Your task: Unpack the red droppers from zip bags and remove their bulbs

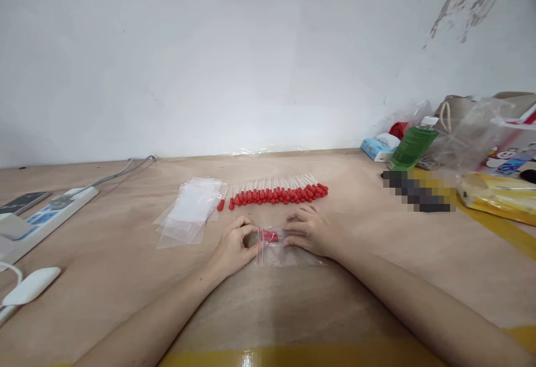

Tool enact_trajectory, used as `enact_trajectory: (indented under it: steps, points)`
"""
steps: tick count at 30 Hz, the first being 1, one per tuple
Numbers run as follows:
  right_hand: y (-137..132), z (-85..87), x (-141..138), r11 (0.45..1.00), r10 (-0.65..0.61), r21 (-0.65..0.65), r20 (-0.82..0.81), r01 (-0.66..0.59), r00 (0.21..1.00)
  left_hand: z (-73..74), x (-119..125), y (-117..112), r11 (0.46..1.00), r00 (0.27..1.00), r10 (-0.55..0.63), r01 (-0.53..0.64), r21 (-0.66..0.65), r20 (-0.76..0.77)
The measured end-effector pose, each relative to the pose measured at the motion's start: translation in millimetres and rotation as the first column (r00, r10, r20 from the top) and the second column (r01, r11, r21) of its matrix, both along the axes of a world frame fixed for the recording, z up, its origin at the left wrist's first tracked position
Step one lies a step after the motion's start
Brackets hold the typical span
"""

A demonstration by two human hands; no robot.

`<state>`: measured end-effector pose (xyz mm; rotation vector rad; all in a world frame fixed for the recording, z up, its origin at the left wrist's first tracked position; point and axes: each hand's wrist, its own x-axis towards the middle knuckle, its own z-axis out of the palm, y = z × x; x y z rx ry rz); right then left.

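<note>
A clear zip bag [274, 255] with a red-lined seal at its left end lies on the table in front of me. Inside it are red rubber bulbs [270, 236], apparently of droppers. My left hand [237, 246] is closed, thumb and fingers pinching the bag at its seal. On the other side, my right hand [312, 232] has bent fingers and thumb on the bag, around the part right of the bulbs. Just beyond my hands lies a row of glass-like droppers [280, 194] with red bulbs toward me. Left of the row is a loose stack of clear zip bags [190, 205].
At the left are a white power strip [50, 219], a phone [24, 202] and a white plug-like piece [33, 286]. To the right stand a green bottle [412, 146], a tissue pack [380, 147] and a yellow packet [498, 194]. A wall [251, 65] closes off the back.
</note>
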<state>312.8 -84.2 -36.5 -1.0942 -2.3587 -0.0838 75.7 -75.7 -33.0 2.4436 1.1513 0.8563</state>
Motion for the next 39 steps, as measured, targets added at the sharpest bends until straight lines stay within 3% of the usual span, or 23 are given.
enact_trajectory:
  steps: [11, 18, 24, 29, 33, 36, 37, 39]
  points:
    - [-4, 12.5, 6, 0.996, 0.039, -0.09, 0.121, -0.028, 0.992, 5.5, 0, 1, 0.996, 1.0, -0.011, 0.01, -0.085, -0.016]
    - [-3, 12.6, 8, 0.994, 0.048, -0.105, 0.153, -0.033, 0.987, 9.1, -10, 2, 0.963, 0.995, -0.09, 0.097, -0.251, 0.039]
    - [-2, 10.5, 7, 0.996, 0.033, -0.086, 0.15, -0.02, 0.988, 8.4, -14, 2, 0.984, 0.997, -0.06, 0.067, -0.165, 0.043]
    - [-2, 9.9, 8, 0.996, 0.039, -0.083, 0.143, -0.028, 0.989, 3.2, -13, 5, 0.969, 0.993, -0.091, 0.107, -0.223, 0.08]
    - [-1, 9.2, 8, 0.995, 0.047, -0.096, 0.134, -0.034, 0.99, 20.4, -28, 14, 0.941, 0.983, -0.113, 0.152, -0.303, 0.143]
    - [0, 9.0, 8, 0.994, 0.054, -0.102, 0.127, -0.041, 0.99, 43.1, -58, 27, 0.878, 0.978, -0.105, 0.175, -0.445, 0.178]
    - [0, 9.0, 9, 0.993, 0.059, -0.106, 0.124, -0.046, 0.991, 49.6, -71, 32, 0.87, 0.979, -0.074, 0.156, -0.467, 0.19]
    - [1, 8.9, 9, 0.992, 0.064, -0.114, 0.116, -0.051, 0.991, 58.3, -94, 42, 0.894, 0.953, 0.113, 0.026, -0.447, 0.28]
